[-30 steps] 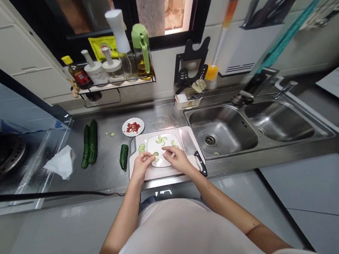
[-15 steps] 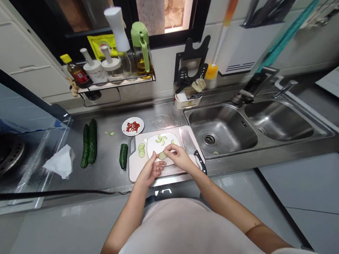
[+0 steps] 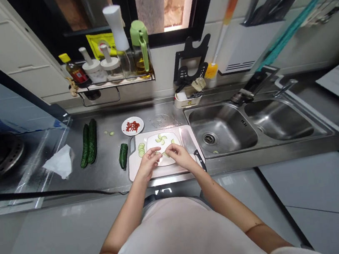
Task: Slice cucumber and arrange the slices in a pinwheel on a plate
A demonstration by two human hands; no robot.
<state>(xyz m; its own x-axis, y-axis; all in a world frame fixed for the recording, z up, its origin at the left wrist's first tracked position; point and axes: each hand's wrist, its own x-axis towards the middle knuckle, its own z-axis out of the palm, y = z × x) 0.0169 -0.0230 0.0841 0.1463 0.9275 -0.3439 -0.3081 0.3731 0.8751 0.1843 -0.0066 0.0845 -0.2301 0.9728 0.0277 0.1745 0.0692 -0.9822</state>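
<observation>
Both hands hover over a white plate (image 3: 171, 137) that rests on a white cutting board (image 3: 134, 169). My left hand (image 3: 148, 162) and my right hand (image 3: 178, 155) pinch a cucumber slice (image 3: 163, 155) together at the plate's near edge. Curved cucumber slices (image 3: 160, 138) lie fanned on the plate's far side. A short row of round cucumber slices (image 3: 141, 149) sits on the board left of the plate. A cleaver (image 3: 189, 144) lies on the board's right side, its black handle by my right wrist.
A cucumber half (image 3: 123, 155) lies left of the board; two whole cucumbers (image 3: 88, 141) lie further left beside a crumpled tissue (image 3: 59, 162). A small dish of red chilli (image 3: 132, 126) stands behind the board. A double sink (image 3: 251, 126) is to the right, a stove at left.
The hands drew together over the plate's near edge; the slice held up half a second ago is now lower, pinched between both hands.
</observation>
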